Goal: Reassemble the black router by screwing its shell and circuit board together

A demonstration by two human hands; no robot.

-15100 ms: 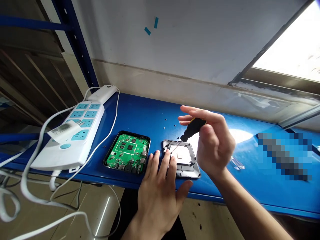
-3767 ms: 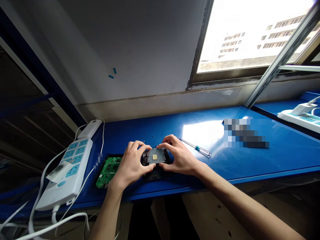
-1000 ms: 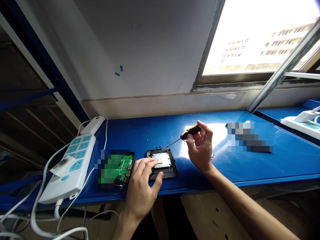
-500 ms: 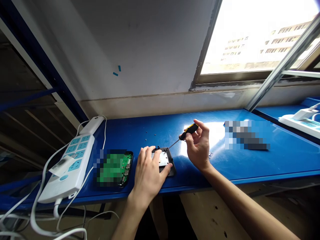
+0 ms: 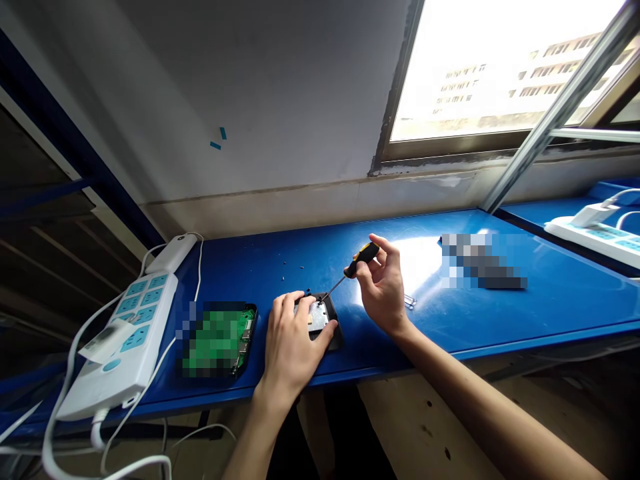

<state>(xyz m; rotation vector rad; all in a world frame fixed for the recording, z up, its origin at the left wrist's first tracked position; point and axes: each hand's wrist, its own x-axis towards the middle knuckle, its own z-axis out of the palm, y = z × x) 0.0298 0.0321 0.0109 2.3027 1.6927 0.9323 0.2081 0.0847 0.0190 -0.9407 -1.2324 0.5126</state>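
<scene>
My left hand (image 5: 291, 337) lies flat with fingers spread on a black device cover (image 5: 327, 322) that has a silver plate inside, pressing it onto the blue bench (image 5: 500, 313). My right hand (image 5: 383, 283) is closed round a small screwdriver (image 5: 361, 258) with a black and yellow handle. Its thin shaft slants down to the left and its tip touches the cover's far edge. A green circuit board in a black shell (image 5: 220, 337) lies just left of my left hand.
A white power strip (image 5: 120, 337) with cables sits at the bench's left end. Tiny screws (image 5: 293, 268) lie beyond the cover. A clear-handled screwdriver tip (image 5: 410, 301) shows behind my right hand. A second power strip (image 5: 595, 230) is at the far right, below the window.
My left hand slid forward over the cover, hiding most of it. My right hand lowered the screwdriver until its tip met the cover's far edge.
</scene>
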